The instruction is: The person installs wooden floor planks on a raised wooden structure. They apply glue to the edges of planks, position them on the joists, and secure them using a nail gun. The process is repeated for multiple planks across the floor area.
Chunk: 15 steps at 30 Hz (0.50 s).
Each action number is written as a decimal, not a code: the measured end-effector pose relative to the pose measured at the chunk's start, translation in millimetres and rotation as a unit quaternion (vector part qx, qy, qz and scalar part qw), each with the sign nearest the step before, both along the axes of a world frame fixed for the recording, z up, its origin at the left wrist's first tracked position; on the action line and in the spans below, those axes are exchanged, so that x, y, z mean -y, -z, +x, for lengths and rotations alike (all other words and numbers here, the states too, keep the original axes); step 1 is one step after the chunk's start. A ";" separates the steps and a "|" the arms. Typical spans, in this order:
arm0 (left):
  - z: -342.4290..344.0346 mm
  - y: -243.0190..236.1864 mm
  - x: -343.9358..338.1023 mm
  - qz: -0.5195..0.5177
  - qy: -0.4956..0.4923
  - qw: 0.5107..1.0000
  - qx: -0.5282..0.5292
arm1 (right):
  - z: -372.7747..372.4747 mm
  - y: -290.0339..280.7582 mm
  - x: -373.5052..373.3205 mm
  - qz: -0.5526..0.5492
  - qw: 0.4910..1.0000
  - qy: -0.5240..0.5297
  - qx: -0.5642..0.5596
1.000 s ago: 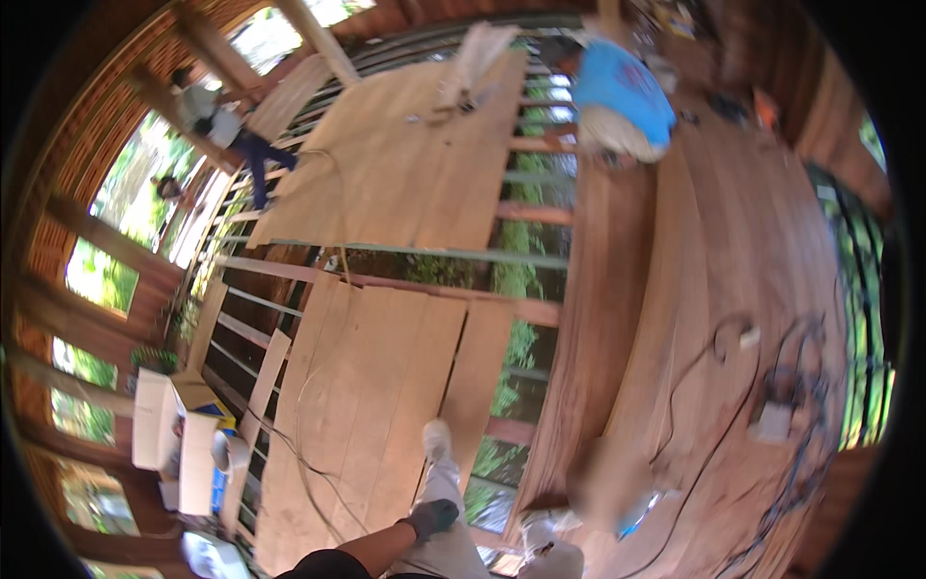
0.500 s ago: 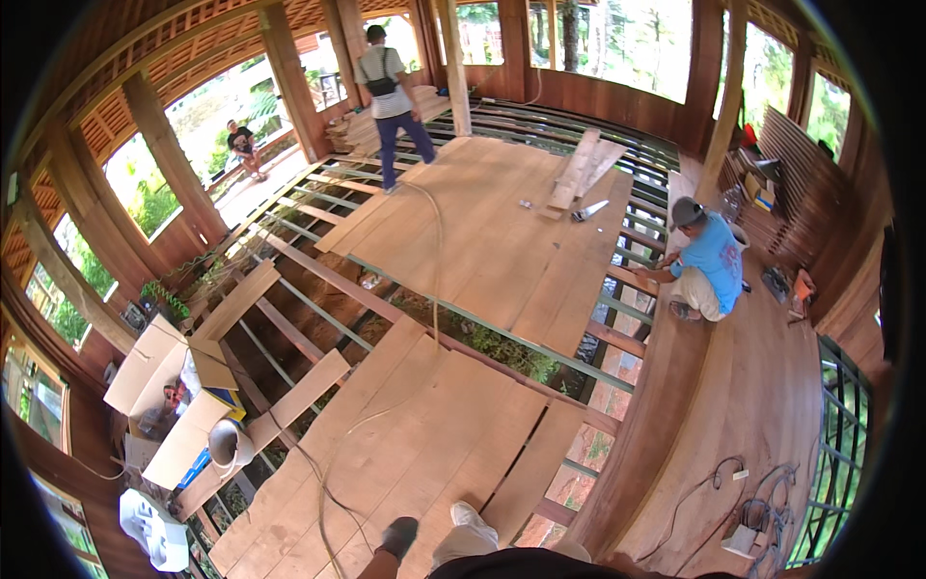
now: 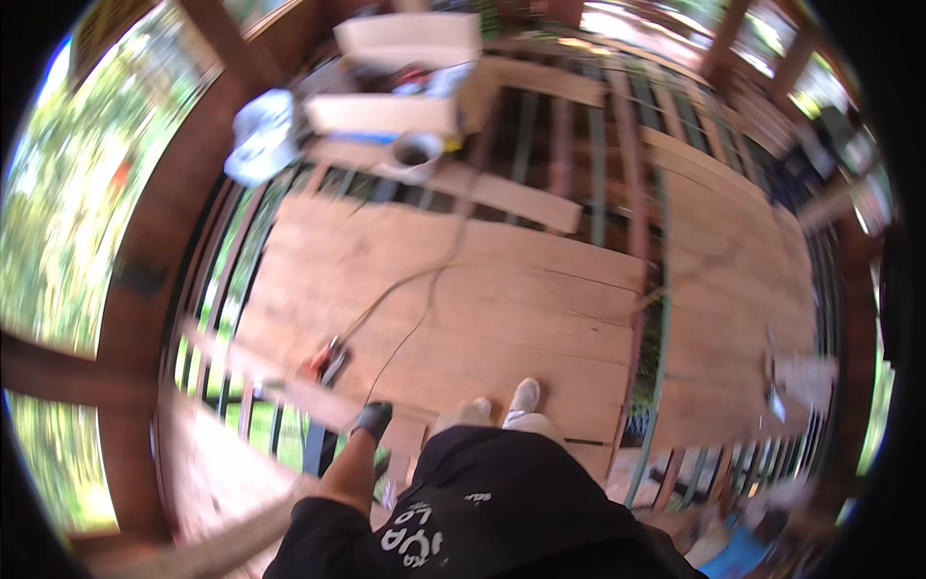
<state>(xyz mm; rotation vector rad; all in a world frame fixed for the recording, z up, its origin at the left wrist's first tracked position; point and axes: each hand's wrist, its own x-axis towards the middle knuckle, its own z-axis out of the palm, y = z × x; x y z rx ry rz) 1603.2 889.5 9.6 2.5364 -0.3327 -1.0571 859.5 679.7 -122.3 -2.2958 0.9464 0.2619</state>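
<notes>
Grip of the dark-gloved left hand (image 3: pixel 372 419) cannot be told; the right hand is hidden. Just beyond, a blurred orange-and-grey power tool (image 3: pixel 326 361) is laid on brown wooden planks (image 3: pixel 521 309). A co-worker's blue shirt (image 3: pixel 735 553) is cut off lower right. Farther, blurred greenery (image 3: pixel 53 232) is framed by dark timber posts (image 3: pixel 130 434).

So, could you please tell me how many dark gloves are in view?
1: a dark glove on the wearer's left hand, near the thin dark cable. Others may be hidden, as the right hand is out of sight.
</notes>
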 end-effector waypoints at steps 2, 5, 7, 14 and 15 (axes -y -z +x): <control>-35.8 -6.2 -3.9 -0.010 -0.193 0.978 -0.082 | -0.3 3.2 98.2 -0.056 0.985 -0.161 -0.004; -99.1 -29.2 -5.1 -0.029 -0.228 0.967 -0.107 | 72.5 -55.4 225.3 0.024 0.987 -0.133 -0.092; -128.3 -35.6 -2.4 -0.006 -0.229 0.967 -0.112 | 156.4 -121.1 320.5 0.176 0.897 0.381 -0.136; -155.3 3.5 -21.2 0.053 -0.322 0.935 -0.142 | 507.2 -183.3 440.3 0.177 0.951 0.250 -0.049; -148.4 12.9 -26.6 0.063 -0.334 0.928 -0.154 | 556.3 -177.3 428.5 0.206 0.958 0.200 -0.021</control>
